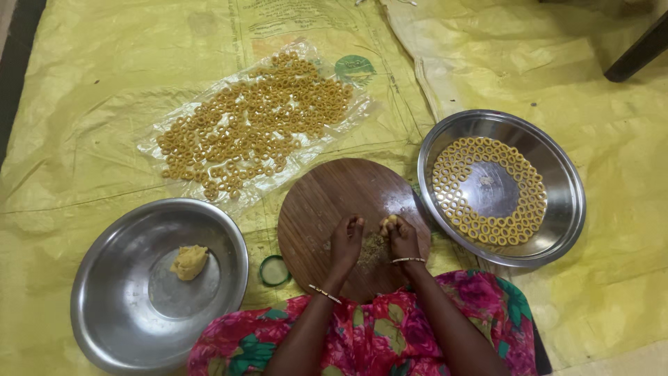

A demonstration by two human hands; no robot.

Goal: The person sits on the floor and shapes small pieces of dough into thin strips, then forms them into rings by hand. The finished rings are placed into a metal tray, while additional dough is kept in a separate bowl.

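Both my hands rest on a round wooden board (327, 202). My right hand (400, 237) pinches a small piece of yellow dough (388, 222) at its fingertips. My left hand (346, 240) has its fingers curled close beside it; what it holds is hidden. A steel plate (563, 209) to the right carries dough rings (487, 226) laid in circles. A steel bowl (118, 306) to the left holds a lump of yellow dough (188, 262).
A clear plastic sheet (156, 146) with several dough rings (257, 122) lies beyond the board. A small green lid (275, 270) sits between bowl and board. Yellow sacking (83, 104) covers the floor. A dark furniture leg (637, 52) stands at top right.
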